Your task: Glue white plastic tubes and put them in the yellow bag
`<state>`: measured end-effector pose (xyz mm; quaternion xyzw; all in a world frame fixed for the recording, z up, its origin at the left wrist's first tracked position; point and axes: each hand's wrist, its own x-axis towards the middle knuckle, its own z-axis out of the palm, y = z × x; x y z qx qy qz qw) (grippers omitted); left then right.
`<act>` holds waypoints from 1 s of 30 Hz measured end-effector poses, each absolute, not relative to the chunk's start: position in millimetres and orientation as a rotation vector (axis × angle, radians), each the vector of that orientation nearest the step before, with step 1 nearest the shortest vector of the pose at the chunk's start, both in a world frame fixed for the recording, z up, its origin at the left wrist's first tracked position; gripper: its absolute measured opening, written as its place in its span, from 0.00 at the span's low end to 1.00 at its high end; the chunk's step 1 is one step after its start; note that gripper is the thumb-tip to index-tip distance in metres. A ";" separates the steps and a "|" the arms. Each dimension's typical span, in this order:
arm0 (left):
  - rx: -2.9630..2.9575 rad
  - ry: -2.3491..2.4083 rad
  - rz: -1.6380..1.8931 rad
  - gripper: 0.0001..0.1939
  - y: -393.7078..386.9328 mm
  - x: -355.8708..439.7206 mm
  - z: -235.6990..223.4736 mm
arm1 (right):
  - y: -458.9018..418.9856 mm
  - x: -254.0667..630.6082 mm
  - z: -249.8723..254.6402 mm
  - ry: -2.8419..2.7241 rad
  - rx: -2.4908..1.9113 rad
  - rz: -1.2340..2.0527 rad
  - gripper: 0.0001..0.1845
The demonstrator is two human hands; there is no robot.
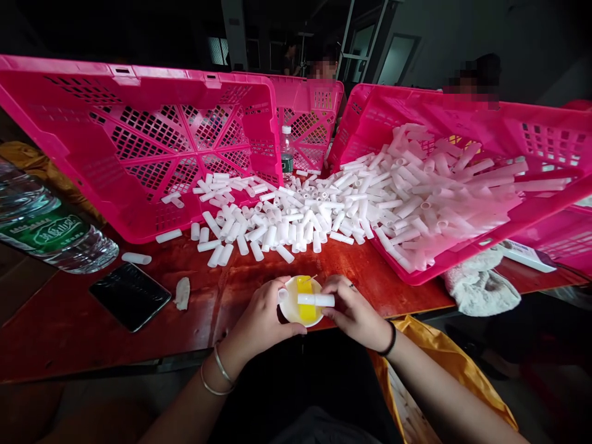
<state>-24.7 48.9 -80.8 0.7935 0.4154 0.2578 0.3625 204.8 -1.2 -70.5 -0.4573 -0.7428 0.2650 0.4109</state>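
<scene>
A small white bowl with a yellow block in it is at the front edge of the table, between my hands. My left hand is closed on a short white plastic tube, its open end facing me, at the bowl's left side; the thumb lies along the near rim. My right hand pinches another white plastic tube, held level over the bowl and the yellow block. A heap of loose white tubes covers the table just beyond the bowl.
A pink crate lies on its side at the left. Another pink crate, at the right, spills tubes. A large water bottle, a phone and a white scrap are at left; a cloth is at right. People sit behind.
</scene>
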 end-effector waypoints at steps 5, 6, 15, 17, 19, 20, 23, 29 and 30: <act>2.028 1.038 0.664 0.45 49.6 -25.8 -80.9 | -0.9 204.2 -70.4 -1.860 -1.235 0.712 0.09; 2.026 1.037 0.656 0.45 49.6 -25.8 -80.4 | -0.5 204.7 -70.2 -1.914 -1.210 0.629 0.08; 2.059 1.032 0.601 0.42 52.1 -25.5 -69.9 | -4.3 207.8 -70.3 -1.933 -1.194 0.533 0.09; 2.138 1.019 0.598 0.42 51.9 -25.5 -65.4 | -6.6 210.5 -74.8 -2.102 -1.093 0.268 0.10; 2.254 1.033 0.628 0.37 49.7 -27.0 -60.4 | -7.5 212.9 -79.9 -2.229 -0.959 0.044 0.11; 2.301 1.051 0.654 0.31 48.0 -28.5 -57.8 | -7.3 213.2 -81.9 -2.252 -0.910 -0.005 0.11; 2.328 1.112 0.657 0.12 42.0 -34.9 -49.4 | -4.8 208.3 -82.4 -2.086 -0.933 0.171 0.09; 2.512 1.067 0.653 0.11 36.9 -39.6 -31.0 | -10.5 184.5 -55.7 -1.380 -1.082 0.846 0.10; 2.560 1.048 0.668 0.11 36.1 -39.1 -28.6 | -13.0 181.7 -49.6 -1.360 -1.093 0.913 0.11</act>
